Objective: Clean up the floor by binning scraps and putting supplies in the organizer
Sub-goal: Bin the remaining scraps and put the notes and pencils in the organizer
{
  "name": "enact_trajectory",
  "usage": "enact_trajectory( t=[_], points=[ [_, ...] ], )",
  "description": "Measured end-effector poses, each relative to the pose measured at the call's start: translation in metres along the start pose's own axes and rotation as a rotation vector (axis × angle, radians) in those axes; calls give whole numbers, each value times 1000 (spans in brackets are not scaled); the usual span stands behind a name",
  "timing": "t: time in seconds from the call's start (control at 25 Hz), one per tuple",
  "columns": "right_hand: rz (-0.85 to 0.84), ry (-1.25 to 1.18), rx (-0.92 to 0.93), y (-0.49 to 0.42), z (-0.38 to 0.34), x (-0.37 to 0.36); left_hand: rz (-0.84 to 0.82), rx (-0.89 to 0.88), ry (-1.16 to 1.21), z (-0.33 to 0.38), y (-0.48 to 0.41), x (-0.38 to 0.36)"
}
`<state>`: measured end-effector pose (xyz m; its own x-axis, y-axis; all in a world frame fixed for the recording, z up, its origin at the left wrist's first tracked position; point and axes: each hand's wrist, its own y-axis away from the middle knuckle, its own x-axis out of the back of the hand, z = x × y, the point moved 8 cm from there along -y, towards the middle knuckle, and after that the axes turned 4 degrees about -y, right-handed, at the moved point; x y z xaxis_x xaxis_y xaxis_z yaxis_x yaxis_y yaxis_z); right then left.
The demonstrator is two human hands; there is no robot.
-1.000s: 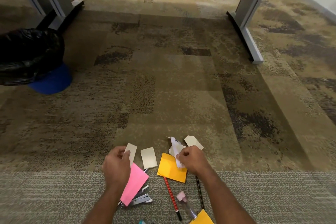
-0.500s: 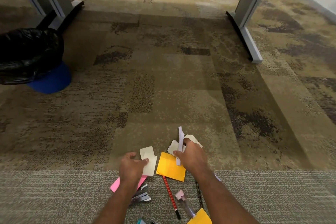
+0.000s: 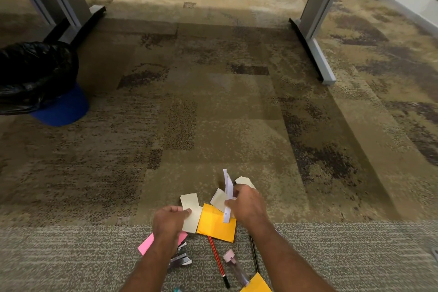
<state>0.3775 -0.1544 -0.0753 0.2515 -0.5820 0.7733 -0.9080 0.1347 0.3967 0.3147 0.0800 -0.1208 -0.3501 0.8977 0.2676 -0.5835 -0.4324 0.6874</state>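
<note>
In the head view, the scrap-gathering step is under way down on the carpet. The left hand [image 3: 169,219] pinches cream scraps [image 3: 190,211] between thumb and fingers. They look like two overlapped pieces, though I cannot be sure. The right hand [image 3: 248,206] is curled around thin white strips [image 3: 227,185] that stick up past its knuckles.

Two more scraps lie loose: a near cream piece [image 3: 218,198] just left of the right hand and a far cream piece [image 3: 243,181] just beyond it.

Between the hands lies one orange pad [image 3: 216,227], and a second orange pad [image 3: 257,285] sits behind the right wrist. One pink note [image 3: 145,246] pokes out beneath the left forearm.

Behind the hands I count one red pencil [image 3: 216,261], one dark pencil [image 3: 254,253] and one pink-capped tube [image 3: 234,265].

The single black-bagged bin [image 3: 35,73] stands well off, far left of the left hand. No organizer shows.

Next, I judge, the two loose pieces want picking up, then a careful carry to the bin.
</note>
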Motion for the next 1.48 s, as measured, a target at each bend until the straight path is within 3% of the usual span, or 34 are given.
enact_trajectory(
  t=[0.16, 0.28, 0.4, 0.52, 0.64, 0.8, 0.88, 1.24, 1.36, 1.48],
  points=[
    [-11, -70, -4, -4, 0, 12, 49, -51, 136, 14, 5, 7],
    [-44, -372, -83, -8, 8, 18, 38, -71, 250, 30, 4, 10],
    [-41, -733, -155, -8, 11, 19, -93, -63, 322, 42, 2, 0],
    [-38, -849, -170, -4, 9, 11, -260, -38, 305, 43, 6, -18],
    [117, -883, -246, -5, 33, 18, -252, -42, 321, 42, 8, -20],
    [277, -1119, -458, -9, 88, 29, -127, -86, 382, 51, 2, -3],
    [267, -1101, -463, -8, 90, 24, -99, -102, 394, 56, 1, 2],
    [277, -596, -298, -19, 49, 14, -124, -111, 378, 53, 0, 11],
    [335, -677, -291, -14, 48, 12, -102, -85, 415, 50, -3, 25],
    [390, -1004, -392, -11, 53, 9, -87, -77, 448, 49, -4, 31]
  ],
)
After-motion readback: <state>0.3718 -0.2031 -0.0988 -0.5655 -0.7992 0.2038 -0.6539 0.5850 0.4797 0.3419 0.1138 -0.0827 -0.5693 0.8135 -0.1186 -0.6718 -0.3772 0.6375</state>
